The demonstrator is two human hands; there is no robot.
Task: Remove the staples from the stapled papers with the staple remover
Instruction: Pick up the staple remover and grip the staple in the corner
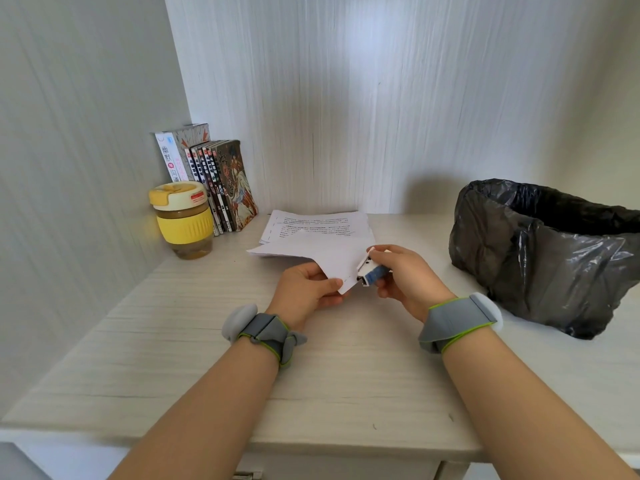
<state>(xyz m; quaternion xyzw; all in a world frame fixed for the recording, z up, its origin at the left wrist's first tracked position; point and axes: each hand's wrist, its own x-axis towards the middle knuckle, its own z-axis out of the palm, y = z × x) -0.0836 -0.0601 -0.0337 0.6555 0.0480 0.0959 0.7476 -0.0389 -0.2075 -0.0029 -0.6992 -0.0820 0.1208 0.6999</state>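
Left hand [306, 289] pinches stapled papers [332, 259] held just above table [207, 341], right hand [403, 277] grip clamped on staple remover [370, 271] at corner w/ staples visible; removal likely underway, more sheets behind.

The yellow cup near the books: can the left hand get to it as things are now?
Probably not at once: the left hand pinches the held paper. The path to the yellow cup looks free once it lets go.

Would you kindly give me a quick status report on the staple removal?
Left hand pinches stapled papers at the near corner. Right hand grips staple remover, its tip at the paper's edge. Nothing in the way; bin bag stands clear to the right.
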